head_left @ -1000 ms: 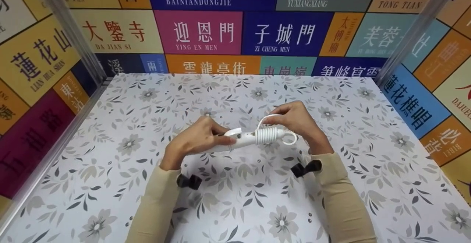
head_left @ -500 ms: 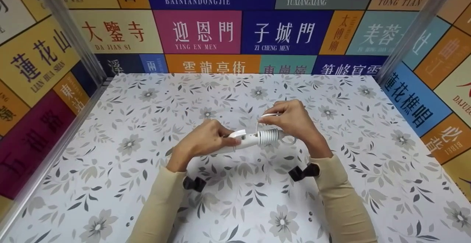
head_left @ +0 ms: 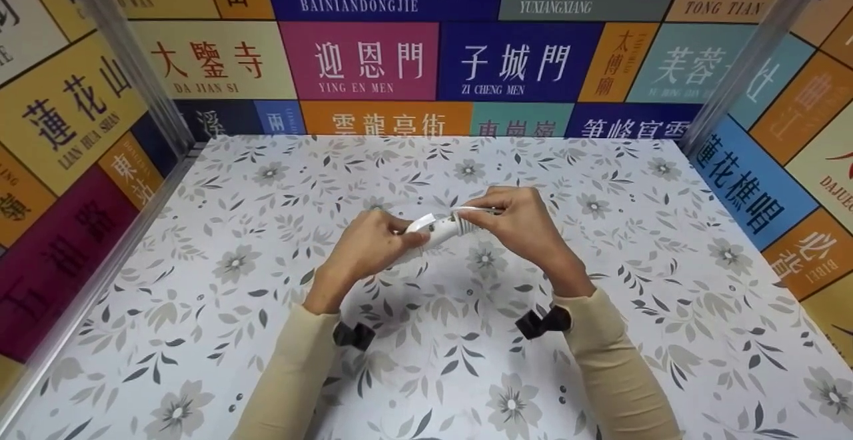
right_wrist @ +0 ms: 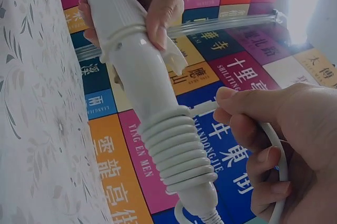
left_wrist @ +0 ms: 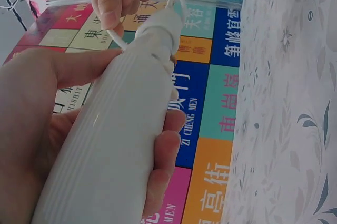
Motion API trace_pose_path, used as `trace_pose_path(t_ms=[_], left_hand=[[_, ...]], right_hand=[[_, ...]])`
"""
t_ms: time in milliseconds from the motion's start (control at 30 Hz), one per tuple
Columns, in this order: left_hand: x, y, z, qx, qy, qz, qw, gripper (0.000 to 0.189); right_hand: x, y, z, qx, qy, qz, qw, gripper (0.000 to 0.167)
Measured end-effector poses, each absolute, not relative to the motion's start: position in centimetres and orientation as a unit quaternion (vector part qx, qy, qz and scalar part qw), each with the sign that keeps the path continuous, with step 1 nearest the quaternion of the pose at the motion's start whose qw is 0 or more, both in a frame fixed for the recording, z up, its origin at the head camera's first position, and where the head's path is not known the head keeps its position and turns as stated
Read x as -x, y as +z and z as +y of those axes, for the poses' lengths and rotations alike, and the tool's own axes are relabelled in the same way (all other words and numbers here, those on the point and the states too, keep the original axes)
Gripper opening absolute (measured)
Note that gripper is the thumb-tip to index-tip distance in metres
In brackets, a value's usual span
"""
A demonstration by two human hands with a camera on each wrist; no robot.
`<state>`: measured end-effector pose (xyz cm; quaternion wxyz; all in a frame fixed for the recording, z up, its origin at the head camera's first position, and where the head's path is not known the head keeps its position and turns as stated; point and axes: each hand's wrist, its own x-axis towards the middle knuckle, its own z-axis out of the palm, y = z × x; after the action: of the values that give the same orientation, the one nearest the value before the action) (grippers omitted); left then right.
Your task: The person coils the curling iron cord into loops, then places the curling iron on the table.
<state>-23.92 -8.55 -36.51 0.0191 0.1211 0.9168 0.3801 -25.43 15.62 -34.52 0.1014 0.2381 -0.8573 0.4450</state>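
A white curling iron (head_left: pixel 440 232) is held above the table, tilted with its cord end up and to the right in the head view. My left hand (head_left: pixel 366 243) grips its ribbed body (left_wrist: pixel 105 129), thumb beside the lever (right_wrist: pixel 174 58). Several turns of white cord (right_wrist: pixel 176 147) are wound round the handle near its end. My right hand (head_left: pixel 523 230) pinches the free length of cord (right_wrist: pixel 279 153) close to the coil, and the cord runs on through its curled fingers. In the head view that hand hides the handle's end.
Under the hands is a table (head_left: pixel 426 360) with a white leaf-and-flower cover. Colourful panels with Chinese lettering (head_left: pixel 363 60) stand along its back and sides. Clear posts (head_left: pixel 133 60) rise at the back corners. Each wrist carries a small black mount (head_left: pixel 353 335).
My right hand has moved left and slightly down with the cord, toward the coil. The curling iron has tilted more steeply, and my left hand has shifted a little right.
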Motion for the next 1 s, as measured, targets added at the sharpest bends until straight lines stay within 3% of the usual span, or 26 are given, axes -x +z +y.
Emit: trace_pose_path(t_ms=[600,1000], left_hand=[[23.1,-35.6,-8.4,-0.061,0.408,0.909,-0.062,0.035],[23.1,-34.9,-8.9,-0.049,0.443,0.892,-0.071,0.038]], right_hand=[[24.9,-34.1,16.0,-0.281,0.44,-0.85,0.072,0.017],[25.7,-34.6,16.5,-0.296,0.429,-0.851,-0.066,0.03]])
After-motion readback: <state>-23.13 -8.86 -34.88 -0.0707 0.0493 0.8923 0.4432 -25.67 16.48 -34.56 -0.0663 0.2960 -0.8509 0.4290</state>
